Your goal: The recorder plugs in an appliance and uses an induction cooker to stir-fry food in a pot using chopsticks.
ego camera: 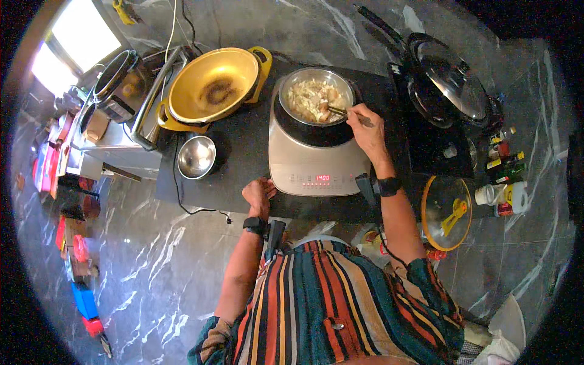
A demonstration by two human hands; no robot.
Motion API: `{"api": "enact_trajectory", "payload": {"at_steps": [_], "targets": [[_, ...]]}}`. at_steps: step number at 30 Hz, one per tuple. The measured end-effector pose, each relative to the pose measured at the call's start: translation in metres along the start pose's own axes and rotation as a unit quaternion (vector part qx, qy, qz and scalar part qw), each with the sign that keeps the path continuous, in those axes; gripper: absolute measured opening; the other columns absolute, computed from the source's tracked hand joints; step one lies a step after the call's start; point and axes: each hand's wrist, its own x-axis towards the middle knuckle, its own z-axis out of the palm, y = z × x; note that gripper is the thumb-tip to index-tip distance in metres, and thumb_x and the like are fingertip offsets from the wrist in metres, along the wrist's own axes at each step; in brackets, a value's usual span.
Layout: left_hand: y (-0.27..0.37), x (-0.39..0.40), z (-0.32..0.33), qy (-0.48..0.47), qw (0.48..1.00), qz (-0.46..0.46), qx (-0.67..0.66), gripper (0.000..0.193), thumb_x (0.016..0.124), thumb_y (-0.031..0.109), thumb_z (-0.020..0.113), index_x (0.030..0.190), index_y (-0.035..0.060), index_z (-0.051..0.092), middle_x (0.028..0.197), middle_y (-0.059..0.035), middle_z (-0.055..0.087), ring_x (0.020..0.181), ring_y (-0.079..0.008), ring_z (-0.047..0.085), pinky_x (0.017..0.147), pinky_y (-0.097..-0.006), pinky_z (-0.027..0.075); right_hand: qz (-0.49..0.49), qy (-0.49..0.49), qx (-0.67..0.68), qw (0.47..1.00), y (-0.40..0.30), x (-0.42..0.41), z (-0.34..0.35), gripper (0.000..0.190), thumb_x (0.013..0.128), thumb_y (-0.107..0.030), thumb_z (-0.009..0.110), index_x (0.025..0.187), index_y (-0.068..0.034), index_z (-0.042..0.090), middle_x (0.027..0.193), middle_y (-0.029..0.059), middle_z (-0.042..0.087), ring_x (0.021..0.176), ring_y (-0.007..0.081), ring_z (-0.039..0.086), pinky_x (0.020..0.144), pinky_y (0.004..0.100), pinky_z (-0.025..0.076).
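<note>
My right hand (pixel 366 130) grips a pair of chopsticks (pixel 338 111) over the right rim of a round metal bowl (pixel 285 98). Their tips reach into pale, chopped food (pixel 315 93) with a few browner pieces in the bowl. The bowl stands on the dark round plate of an induction cooker (pixel 315 162), whose red display is lit. My left hand (pixel 259 194), fingers curled, rests by the cooker's front left corner. Its fingertips are partly hidden, so whether they hold the cooker's edge is unclear.
Left of the cooker stand a yellow two-handled wok (pixel 214 68) and a small steel bowl (pixel 196 157). A black cable (pixel 179 191) hangs over the counter's front edge. To the right are a lidded black pan (pixel 456 86), an orange-rimmed glass lid (pixel 433 219) and several bottles (pixel 506 173).
</note>
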Motion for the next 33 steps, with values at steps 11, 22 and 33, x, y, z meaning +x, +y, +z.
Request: {"api": "enact_trajectory", "payload": {"at_steps": [11, 22, 33], "targets": [[-0.011, 0.004, -0.002, -0.008, 0.987, -0.109, -0.12, 0.022, 0.086, 0.015, 0.054, 0.09, -0.0062, 0.061, 0.077, -0.0143, 0.066, 0.059, -0.0234, 0.064, 0.05, -0.0323, 0.053, -0.042, 0.003, -0.036, 0.998, -0.02, -0.013, -0.013, 0.009, 0.087, -0.011, 0.06, 0.086, -0.002, 0.059, 0.079, 0.015, 0.063, 0.073, 0.0297, 0.064, 0.066, 0.0365, 0.049], [0.003, -0.004, 0.001, 0.01, 0.992, -0.046, -0.114, 0.02, 0.084, 0.013, 0.056, 0.085, -0.0064, 0.06, 0.074, -0.0155, 0.066, 0.057, -0.0232, 0.064, 0.049, -0.0318, 0.052, -0.2, -0.038, -0.096, 0.974, -0.022, -0.026, -0.014, 0.015, 0.089, -0.006, 0.057, 0.103, 0.0, 0.056, 0.099, 0.0168, 0.056, 0.089, 0.037, 0.059, 0.077, 0.0396, 0.049], [0.013, -0.009, 0.0, 0.037, 0.955, -0.166, -0.241, 0.016, 0.082, 0.01, 0.056, 0.082, -0.0056, 0.06, 0.072, -0.0157, 0.065, 0.056, -0.023, 0.064, 0.047, -0.0319, 0.052, -0.277, -0.164, -0.215, 0.922, 0.005, -0.014, 0.015, 0.024, 0.083, -0.004, 0.061, 0.106, 0.001, 0.056, 0.104, 0.0161, 0.057, 0.097, 0.0346, 0.059, 0.082, 0.0417, 0.051]]}}
